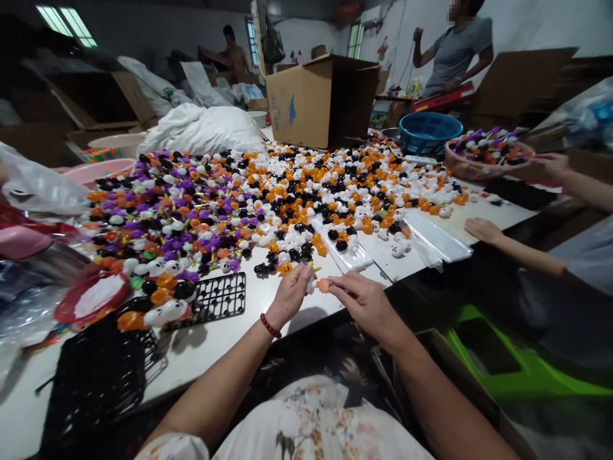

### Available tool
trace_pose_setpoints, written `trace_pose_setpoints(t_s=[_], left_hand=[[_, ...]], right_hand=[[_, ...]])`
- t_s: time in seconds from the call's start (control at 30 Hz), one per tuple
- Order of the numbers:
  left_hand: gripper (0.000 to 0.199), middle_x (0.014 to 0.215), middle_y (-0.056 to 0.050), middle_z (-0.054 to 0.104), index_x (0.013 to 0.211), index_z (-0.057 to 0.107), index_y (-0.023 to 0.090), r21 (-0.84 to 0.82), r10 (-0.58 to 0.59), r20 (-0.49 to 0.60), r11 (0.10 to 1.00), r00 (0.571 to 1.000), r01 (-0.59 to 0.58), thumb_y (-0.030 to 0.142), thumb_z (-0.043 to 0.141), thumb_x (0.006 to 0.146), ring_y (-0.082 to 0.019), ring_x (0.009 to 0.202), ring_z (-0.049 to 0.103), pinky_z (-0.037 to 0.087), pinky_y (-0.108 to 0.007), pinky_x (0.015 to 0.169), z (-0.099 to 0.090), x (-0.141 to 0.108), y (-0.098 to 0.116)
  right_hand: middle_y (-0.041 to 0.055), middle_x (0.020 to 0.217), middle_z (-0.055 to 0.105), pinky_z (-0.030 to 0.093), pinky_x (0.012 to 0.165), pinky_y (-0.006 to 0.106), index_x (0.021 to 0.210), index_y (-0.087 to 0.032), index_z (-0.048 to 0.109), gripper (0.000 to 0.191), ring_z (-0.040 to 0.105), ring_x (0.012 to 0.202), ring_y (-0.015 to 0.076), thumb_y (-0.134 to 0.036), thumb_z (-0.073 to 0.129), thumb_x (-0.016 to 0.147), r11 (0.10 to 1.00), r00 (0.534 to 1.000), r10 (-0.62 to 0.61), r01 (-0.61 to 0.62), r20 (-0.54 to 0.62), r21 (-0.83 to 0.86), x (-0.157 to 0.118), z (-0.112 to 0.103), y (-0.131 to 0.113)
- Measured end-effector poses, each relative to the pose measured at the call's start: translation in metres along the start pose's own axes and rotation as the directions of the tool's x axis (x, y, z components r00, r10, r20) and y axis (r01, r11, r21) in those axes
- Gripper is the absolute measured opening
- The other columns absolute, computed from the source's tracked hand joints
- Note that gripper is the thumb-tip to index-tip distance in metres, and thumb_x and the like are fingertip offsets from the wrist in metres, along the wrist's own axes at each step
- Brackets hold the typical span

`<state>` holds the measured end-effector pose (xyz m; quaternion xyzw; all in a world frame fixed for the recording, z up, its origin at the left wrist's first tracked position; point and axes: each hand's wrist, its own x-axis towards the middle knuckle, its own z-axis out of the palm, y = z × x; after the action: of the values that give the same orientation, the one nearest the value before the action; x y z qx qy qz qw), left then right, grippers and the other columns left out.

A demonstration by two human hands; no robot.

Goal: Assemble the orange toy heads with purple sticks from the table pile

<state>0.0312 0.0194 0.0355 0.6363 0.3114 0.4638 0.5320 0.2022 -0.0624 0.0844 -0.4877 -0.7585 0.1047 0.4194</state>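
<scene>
My left hand (pixel 290 295), with a red bead bracelet on the wrist, pinches a small white toy piece (pixel 311 285) at the near table edge. My right hand (pixel 364 300) holds a small orange toy piece (pixel 324 285) against it; the two pieces touch between my fingertips. Just beyond my hands lies a clear plastic tray (pixel 349 255) with a few black and white pieces in it. A big heap of small orange, black, white and purple toy pieces (pixel 268 191) covers the white table (pixel 268 306).
A black plastic grid (pixel 218 299) and black basket (pixel 96 377) lie at the left. A cardboard box (pixel 320 99), white sack (pixel 205 131) and blue basket (pixel 426 131) stand behind. Another person's hand (pixel 481 229) rests at the right by clear bags (pixel 435 239). Two people stand at the back.
</scene>
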Motion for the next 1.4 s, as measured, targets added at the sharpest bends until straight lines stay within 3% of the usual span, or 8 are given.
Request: trace_pose_setpoints(t_s=[0.5,0.63,0.73,0.8,0.9,1.0,1.2,1.4], left_hand=[[0.054,0.07,-0.001,0.048,0.075,0.049,0.018,-0.025,-0.176,-0.257,0.984,0.95,0.176,0.065,0.033,0.095,-0.015,0.068,0.044,0.036,-0.029,0.065,0.024,-0.046,-0.025],[0.045,0.078,-0.001,0.053,0.089,0.053,0.019,0.085,-0.186,-0.368,0.969,0.911,0.233,0.058,0.033,0.098,-0.016,0.073,0.048,0.038,-0.03,0.07,-0.001,-0.066,-0.034],[0.033,0.074,0.001,0.052,0.086,0.051,0.019,0.238,-0.122,-0.453,0.938,0.883,0.252,0.05,0.043,0.097,-0.016,0.069,0.048,0.036,-0.029,0.066,-0.03,-0.093,-0.042],[0.029,0.077,-0.001,0.055,0.086,0.052,0.019,0.319,-0.071,-0.527,0.907,0.847,0.274,0.045,0.046,0.097,-0.016,0.072,0.05,0.038,-0.029,0.068,-0.051,-0.116,-0.048],[0.026,0.086,-0.005,0.058,0.089,0.055,0.018,0.442,0.017,-0.643,0.825,0.766,0.353,0.04,0.045,0.098,-0.02,0.081,0.054,0.042,-0.032,0.075,-0.08,-0.15,-0.059],[0.023,0.094,-0.009,0.058,0.098,0.057,0.016,0.562,0.146,-0.688,0.727,0.711,0.395,0.036,0.046,0.097,-0.023,0.091,0.055,0.046,-0.037,0.083,-0.102,-0.172,-0.068],[0.036,0.128,-0.015,0.054,0.13,0.054,0.013,0.814,0.321,-0.523,0.463,0.79,0.351,0.026,0.044,0.098,-0.027,0.123,0.048,0.042,-0.046,0.107,-0.117,-0.164,-0.083],[0.049,0.149,-0.012,0.043,0.144,0.048,0.017,0.875,0.232,-0.459,0.284,0.857,0.392,0.032,0.042,0.097,-0.033,0.139,0.034,0.045,-0.051,0.107,-0.124,-0.139,-0.114]], right_hand=[[0.0035,0.09,0.066,0.047,0.078,0.027,0.107,-0.02,0.071,0.029,0.062,0.084,0.0154,-0.037,0.049,0.098,0.954,0.963,0.177,-0.219,0.202,0.207,-0.027,0.054,0.01],[0.0081,0.1,0.064,0.047,0.089,0.037,0.107,-0.019,0.065,0.037,0.06,0.096,0.0216,-0.046,0.041,0.099,0.959,0.923,0.217,-0.262,0.317,0.108,-0.043,0.066,0.036],[0.012,0.097,0.063,0.048,0.087,0.045,0.092,-0.019,0.065,0.042,0.058,0.094,0.0262,-0.052,0.039,0.097,0.983,0.951,0.183,-0.18,0.247,-0.036,-0.05,0.081,0.069],[0.0153,0.118,0.06,0.046,0.096,0.051,0.094,-0.02,0.068,0.042,0.054,0.111,0.0302,-0.053,0.042,0.095,0.994,0.979,0.076,-0.059,0.188,-0.095,-0.048,0.095,0.089],[0.0109,0.152,0.036,0.035,0.109,0.058,0.101,-0.024,0.073,0.039,0.03,0.14,0.0351,-0.051,0.047,0.094,0.977,0.974,-0.083,0.121,0.211,-0.174,-0.037,0.116,0.103],[0.0051,0.161,0.017,0.026,0.112,0.063,0.104,-0.026,0.074,0.038,0.011,0.148,0.0378,-0.05,0.045,0.095,0.958,0.961,-0.074,0.143,0.266,-0.248,-0.021,0.133,0.098],[0.0028,0.164,0.005,0.012,0.115,0.064,0.111,-0.029,0.072,0.034,-0.001,0.15,0.0362,-0.047,0.048,0.096,0.948,0.955,0.029,0.068,0.297,-0.31,0.022,0.165,0.086],[0.0054,0.164,0.005,0.015,0.113,0.063,0.105,-0.028,0.071,0.029,0.0,0.15,0.0332,-0.044,0.048,0.097,0.951,0.948,0.084,0.016,0.308,-0.308,0.075,0.2,0.093]])
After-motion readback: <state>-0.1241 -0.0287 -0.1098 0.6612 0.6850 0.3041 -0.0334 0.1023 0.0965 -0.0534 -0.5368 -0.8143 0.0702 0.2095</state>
